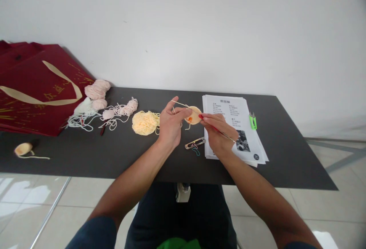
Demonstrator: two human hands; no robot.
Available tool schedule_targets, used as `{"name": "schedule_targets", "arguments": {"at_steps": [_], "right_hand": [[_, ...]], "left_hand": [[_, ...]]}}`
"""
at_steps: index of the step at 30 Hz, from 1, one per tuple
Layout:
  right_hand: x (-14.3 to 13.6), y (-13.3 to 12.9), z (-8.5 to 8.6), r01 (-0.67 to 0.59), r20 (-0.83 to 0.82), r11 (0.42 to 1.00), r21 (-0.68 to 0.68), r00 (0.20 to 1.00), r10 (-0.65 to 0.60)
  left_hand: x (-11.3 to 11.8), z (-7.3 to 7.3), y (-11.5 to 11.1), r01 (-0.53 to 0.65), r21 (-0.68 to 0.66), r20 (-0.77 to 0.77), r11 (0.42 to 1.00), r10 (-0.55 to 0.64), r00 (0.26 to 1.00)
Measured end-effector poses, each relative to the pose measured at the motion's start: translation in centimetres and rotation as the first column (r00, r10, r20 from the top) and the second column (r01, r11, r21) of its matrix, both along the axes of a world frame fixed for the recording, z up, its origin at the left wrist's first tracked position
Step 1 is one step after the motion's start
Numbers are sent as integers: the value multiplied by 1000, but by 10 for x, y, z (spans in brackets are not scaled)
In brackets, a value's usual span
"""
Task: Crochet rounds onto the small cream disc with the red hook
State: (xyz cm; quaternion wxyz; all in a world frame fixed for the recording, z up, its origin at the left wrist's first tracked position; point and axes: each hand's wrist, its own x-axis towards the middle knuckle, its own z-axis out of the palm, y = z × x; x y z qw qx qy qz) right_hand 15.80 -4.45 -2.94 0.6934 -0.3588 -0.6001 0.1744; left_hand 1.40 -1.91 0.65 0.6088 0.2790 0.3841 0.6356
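Between my hands is a small round pale-yellow crochet piece (194,115) with an orange spot near its lower edge. My left hand (171,121) pinches its left edge, and a strand of yarn runs over the raised index finger. In my right hand (219,129) is a crochet hook (221,132) with a red grip, its working end at the piece and its thin metal end pointing down to the right. A ball of yellow yarn (145,123) lies just left of my left hand. Below the piece are thread snips (194,143) and a teal stitch marker (196,151).
Printed sheets (228,106) lie under my right hand, with green-handled snips (252,121) on their right edge. Pink yarn (128,107) and white yarn (82,110) lie to the left by a dark red gift bag (34,74). A small crocheted cup (23,149) sits at far left.
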Motion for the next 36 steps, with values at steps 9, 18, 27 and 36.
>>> {"name": "schedule_targets", "arguments": {"at_steps": [9,18,27,36], "right_hand": [[14,18,12,-411,-478,884,-222,836,268],[34,9,24,-210,-99,957,-200,976,193],[21,-1,24,-91,-74,981,-172,994,79],[29,14,23,-349,-408,908,-231,882,235]], "left_hand": [[-6,4,0,157,13,-80,987,-156,985],[-9,5,1,216,-71,-237,974,-227,945],[-4,-1,-4,36,173,-525,984,61,849],[-7,1,-2,153,187,-467,970,-49,883]]}}
